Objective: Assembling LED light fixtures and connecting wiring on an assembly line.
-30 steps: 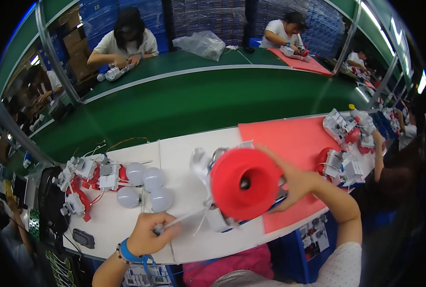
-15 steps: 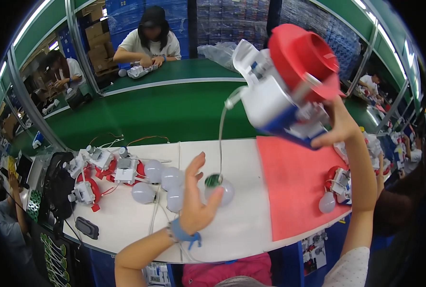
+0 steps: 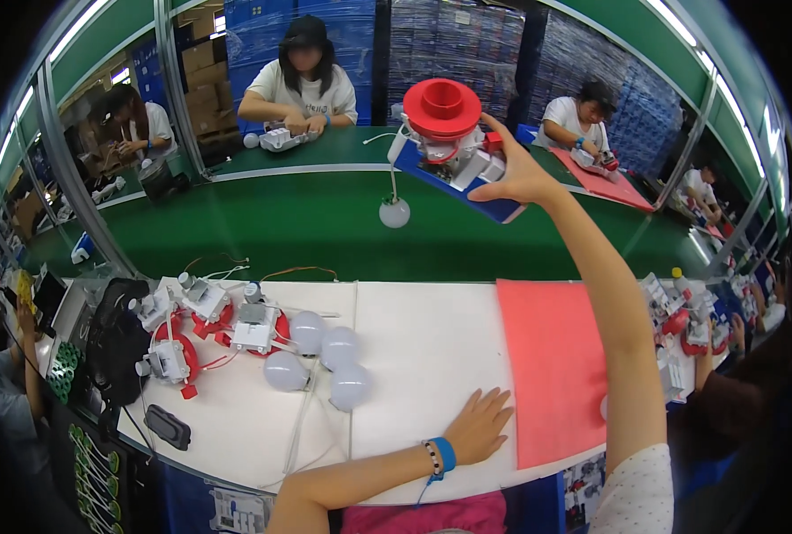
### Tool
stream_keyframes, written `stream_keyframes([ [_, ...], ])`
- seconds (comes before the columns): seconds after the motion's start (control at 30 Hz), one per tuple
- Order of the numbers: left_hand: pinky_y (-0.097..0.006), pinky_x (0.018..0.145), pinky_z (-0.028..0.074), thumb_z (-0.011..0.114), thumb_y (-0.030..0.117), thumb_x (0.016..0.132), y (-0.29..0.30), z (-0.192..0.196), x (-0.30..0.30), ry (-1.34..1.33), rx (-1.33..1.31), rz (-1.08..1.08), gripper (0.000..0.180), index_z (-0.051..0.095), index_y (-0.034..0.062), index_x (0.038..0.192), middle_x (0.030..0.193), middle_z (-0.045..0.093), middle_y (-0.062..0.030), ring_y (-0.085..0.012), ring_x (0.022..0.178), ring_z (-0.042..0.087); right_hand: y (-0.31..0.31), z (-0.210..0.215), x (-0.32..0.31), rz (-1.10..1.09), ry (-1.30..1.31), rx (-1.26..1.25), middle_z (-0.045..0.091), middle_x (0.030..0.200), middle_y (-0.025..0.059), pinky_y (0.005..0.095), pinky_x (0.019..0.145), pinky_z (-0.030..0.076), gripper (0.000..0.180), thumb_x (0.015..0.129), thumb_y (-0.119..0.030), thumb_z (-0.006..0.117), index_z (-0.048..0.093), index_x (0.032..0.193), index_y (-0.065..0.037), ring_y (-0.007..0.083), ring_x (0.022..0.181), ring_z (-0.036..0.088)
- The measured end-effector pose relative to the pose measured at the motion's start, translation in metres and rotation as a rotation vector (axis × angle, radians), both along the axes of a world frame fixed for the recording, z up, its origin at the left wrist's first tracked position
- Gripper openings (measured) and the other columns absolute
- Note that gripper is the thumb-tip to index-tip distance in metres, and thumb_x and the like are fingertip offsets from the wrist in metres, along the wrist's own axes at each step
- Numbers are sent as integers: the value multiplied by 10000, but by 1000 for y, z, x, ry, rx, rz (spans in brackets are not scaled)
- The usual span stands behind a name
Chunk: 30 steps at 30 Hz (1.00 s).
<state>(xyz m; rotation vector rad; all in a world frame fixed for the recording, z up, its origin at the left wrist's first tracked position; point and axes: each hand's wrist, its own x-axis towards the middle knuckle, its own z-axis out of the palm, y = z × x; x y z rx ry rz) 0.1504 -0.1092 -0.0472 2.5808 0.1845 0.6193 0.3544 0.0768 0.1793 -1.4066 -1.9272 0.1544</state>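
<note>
Plastic-wrapped stacks (image 3: 449,80) line the far side at twelve o'clock, and below them a green belt (image 3: 307,227) runs across my view. At eleven o'clock I see a co-worker (image 3: 303,98) bent over a white part, with another person (image 3: 574,125) busy at two o'clock.

I have the right hand (image 3: 521,178) raised at one o'clock, above the belt, pinching the edge of a red-topped unit (image 3: 454,147). Its thumb lies along the near side of the blue base, the fingers round the far side. The round red top faces upward and the base slopes down toward four o'clock. From the unit's left end a white wire drops to a small bulb (image 3: 395,214), which hangs free at twelve o'clock.

Down at five o'clock, I see the left hand (image 3: 478,429) palm down on the white table (image 3: 432,347), fingers a little spread, holding nothing, next to the red mat (image 3: 547,383). Four loose globes (image 3: 350,386) cluster at seven o'clock, beside red-and-white assemblies (image 3: 255,331) at eight. Also toward eight o'clock sits a dark grey case (image 3: 167,427).
</note>
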Motion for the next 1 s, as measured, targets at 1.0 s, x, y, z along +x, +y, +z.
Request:
stream_keyframes([
  [1.0, -458, 977, 236, 540, 269, 764, 7, -8, -5, 89, -18, -27, 410, 475, 37, 1096, 1280, 333, -127, -274, 1199, 283, 51, -146, 59, -378, -252, -503, 377, 1227, 242, 440, 964, 296, 1242, 369, -251, 820, 65, 1333, -42, 386, 1163, 321],
])
